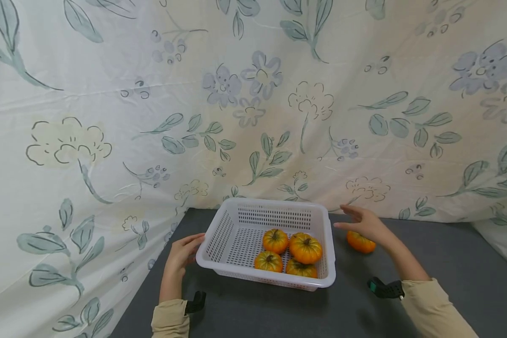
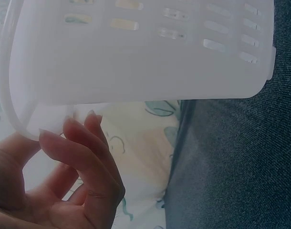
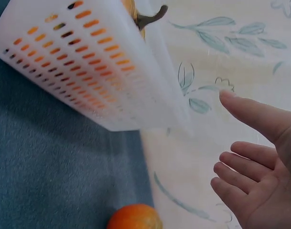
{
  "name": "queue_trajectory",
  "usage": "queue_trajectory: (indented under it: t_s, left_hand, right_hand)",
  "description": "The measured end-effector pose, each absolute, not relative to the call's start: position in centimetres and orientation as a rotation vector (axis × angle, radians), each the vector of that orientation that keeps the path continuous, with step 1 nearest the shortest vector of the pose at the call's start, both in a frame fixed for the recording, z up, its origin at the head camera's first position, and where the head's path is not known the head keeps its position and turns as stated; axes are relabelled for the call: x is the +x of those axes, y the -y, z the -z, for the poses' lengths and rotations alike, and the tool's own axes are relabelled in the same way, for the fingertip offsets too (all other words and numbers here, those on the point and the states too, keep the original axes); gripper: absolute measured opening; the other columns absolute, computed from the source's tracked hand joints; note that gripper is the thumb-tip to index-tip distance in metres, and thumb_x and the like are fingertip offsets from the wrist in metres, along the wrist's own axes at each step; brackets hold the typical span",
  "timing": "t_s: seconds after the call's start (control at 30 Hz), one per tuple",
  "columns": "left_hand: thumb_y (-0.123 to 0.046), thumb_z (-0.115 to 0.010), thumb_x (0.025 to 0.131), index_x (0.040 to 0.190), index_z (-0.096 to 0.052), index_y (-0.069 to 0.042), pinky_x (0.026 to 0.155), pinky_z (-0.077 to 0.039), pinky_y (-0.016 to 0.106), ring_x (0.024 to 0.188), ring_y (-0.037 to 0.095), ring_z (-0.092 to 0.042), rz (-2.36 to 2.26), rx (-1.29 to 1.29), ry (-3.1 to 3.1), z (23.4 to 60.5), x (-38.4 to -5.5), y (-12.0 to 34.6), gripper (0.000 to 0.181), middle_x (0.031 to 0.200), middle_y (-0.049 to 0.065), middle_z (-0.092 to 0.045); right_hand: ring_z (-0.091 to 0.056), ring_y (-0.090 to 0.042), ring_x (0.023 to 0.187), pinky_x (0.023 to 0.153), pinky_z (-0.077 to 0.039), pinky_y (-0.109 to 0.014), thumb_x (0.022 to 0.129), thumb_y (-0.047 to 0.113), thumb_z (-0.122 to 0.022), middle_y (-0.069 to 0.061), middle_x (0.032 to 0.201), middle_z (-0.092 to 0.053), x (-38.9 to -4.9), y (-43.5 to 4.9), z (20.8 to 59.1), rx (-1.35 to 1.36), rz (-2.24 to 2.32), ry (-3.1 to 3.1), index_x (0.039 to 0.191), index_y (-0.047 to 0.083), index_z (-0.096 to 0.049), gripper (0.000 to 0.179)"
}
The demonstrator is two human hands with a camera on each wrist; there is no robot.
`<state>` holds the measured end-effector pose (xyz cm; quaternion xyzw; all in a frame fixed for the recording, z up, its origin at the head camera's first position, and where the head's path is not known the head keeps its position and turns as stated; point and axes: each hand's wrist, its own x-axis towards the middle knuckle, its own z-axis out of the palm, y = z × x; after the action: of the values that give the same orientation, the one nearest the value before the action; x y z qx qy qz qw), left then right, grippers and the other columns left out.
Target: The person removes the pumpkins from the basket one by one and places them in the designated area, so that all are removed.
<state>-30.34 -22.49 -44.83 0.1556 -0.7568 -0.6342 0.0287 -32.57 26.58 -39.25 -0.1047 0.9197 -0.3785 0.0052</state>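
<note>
A white plastic basket (image 1: 226,268) with slotted walls stands on the dark table, and several small orange pumpkins (image 1: 305,248) lie in its right half, one on top of others. At the basket's left end, my left hand (image 1: 178,256) holds the rim with bent fingers (image 2: 78,152). My right hand (image 1: 367,225) hovers just beyond the right end of the basket, fingers spread and holding nothing. Below that hand, another orange pumpkin (image 1: 360,242) sits on the table, partly hidden by it; the right wrist view catches this pumpkin (image 3: 135,218) at its bottom edge.
A dark grey cloth-like table surface (image 1: 253,310) lies under everything. Behind and to the left hangs a pale curtain (image 1: 253,141) printed with flowers and leaves. Black straps (image 1: 384,288) sit around both wrists, by beige sleeves.
</note>
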Motion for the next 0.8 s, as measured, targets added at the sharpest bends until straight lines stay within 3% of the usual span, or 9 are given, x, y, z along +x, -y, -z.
queue_trajectory:
  t_s: [0.27,0.53,0.8]
  left_hand:
    - [-0.030,-0.071,0.089,0.128,-0.064,-0.005,0.067,-0.052,0.029,0.076,0.008,-0.066,1.957,0.474,2.331,44.9,-30.3,22.5,0.047,0.099,-0.003,-0.070]
    - [-0.032,-0.073,0.087,0.127,-0.065,-0.005,0.067,-0.052,0.030,0.075,0.009,-0.065,1.948,0.488,2.335,44.7,-30.3,22.4,0.049,0.098,-0.002,-0.071]
    - [-0.031,-0.073,0.087,0.126,-0.065,-0.004,0.067,-0.051,0.030,0.076,0.009,-0.065,1.940,0.481,2.333,44.7,-30.1,22.4,0.049,0.102,0.000,-0.071]
  right_hand:
    - [-0.038,-0.052,0.136,0.103,-0.038,-0.062,0.088,0.039,-0.070,-0.028,0.150,-0.038,-32.7,-25.4,38.3,-0.450,1.191,-2.814,0.146,-0.002,-0.038,0.078]
    - [-0.038,-0.052,0.135,0.102,-0.039,-0.064,0.083,0.047,-0.073,-0.027,0.149,-0.040,-32.7,-23.7,37.4,-0.467,1.161,-2.726,0.146,0.002,-0.042,0.083]
    - [-0.041,-0.049,0.135,0.106,-0.039,-0.058,0.084,0.041,-0.074,-0.027,0.147,-0.044,-32.9,-22.2,37.0,-0.598,1.119,-2.630,0.143,-0.003,-0.044,0.079]
